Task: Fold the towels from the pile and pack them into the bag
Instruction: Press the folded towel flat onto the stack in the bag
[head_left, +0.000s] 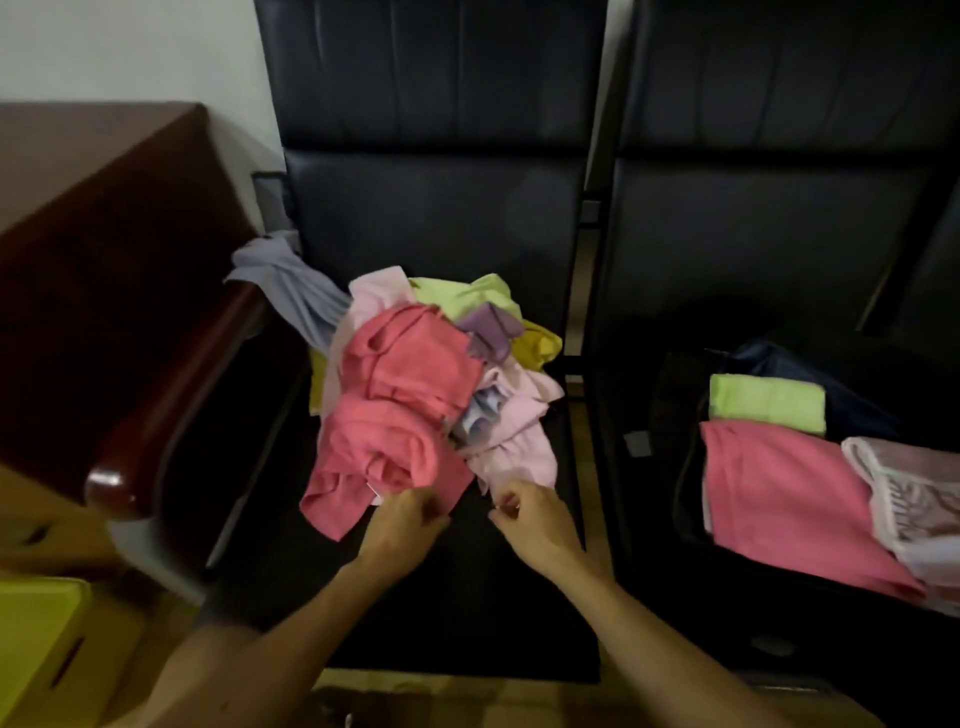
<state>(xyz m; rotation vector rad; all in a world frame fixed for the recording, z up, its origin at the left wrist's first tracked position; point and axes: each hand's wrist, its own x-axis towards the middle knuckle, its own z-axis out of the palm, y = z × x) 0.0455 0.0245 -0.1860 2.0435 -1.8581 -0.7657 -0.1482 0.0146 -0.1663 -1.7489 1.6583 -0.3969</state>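
The heap of crumpled coloured towels lies on the black padded chair seat, its near edge right at both hands. The left hand curls round a corner of the coral-pink towel. The right hand pinches the pale pink towel's hem. On the next chair, the dark open bag holds a folded lime-green towel and a folded pink towel.

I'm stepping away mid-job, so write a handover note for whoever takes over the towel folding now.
Left hand pinches a corner of the coral towel; right hand pinches the edge of the pale pink towel, both in the pile on the left chair.
Done: folded green towel and folded pink towel in the bag on the right chair.
Left: fold and pack the pile.
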